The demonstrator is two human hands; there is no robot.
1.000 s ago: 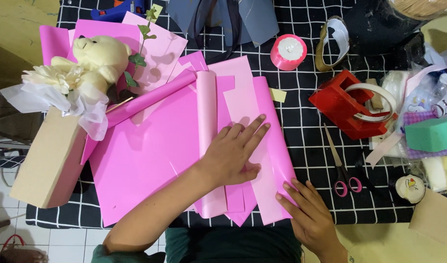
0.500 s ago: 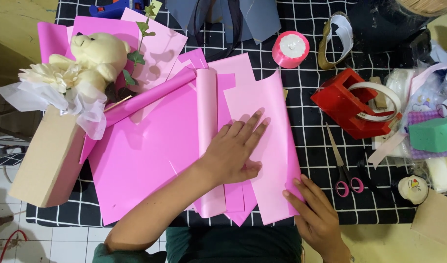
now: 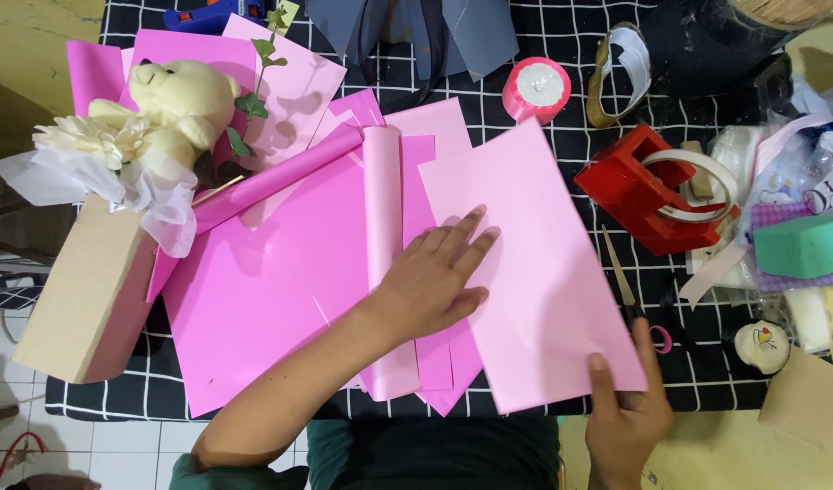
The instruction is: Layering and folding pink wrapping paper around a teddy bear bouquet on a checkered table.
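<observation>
My left hand [image 3: 435, 277] lies flat, fingers spread, on a stack of pink paper sheets [image 3: 271, 290], its fingertips reaching the left edge of a light pink sheet [image 3: 534, 263]. My right hand [image 3: 627, 419] pinches the near right corner of that light pink sheet, thumb on top, and the sheet sits turned at an angle over the stack. A rolled pale pink sheet [image 3: 382, 209] and a rolled darker pink tube [image 3: 280, 177] rest on the stack beside my left hand.
A cream teddy bear [image 3: 176, 104] with white flowers sits on a brown box [image 3: 81, 290] at left. A red tape dispenser [image 3: 657, 186], pink ribbon roll [image 3: 534, 89], scissors [image 3: 639, 304], green foam block [image 3: 802, 243] and clutter lie at right on a black checked cloth [image 3: 707, 381].
My right hand has taken the light pink sheet's corner and pulled it right and outward, turning it off the stack. My left hand stays pressed on the papers.
</observation>
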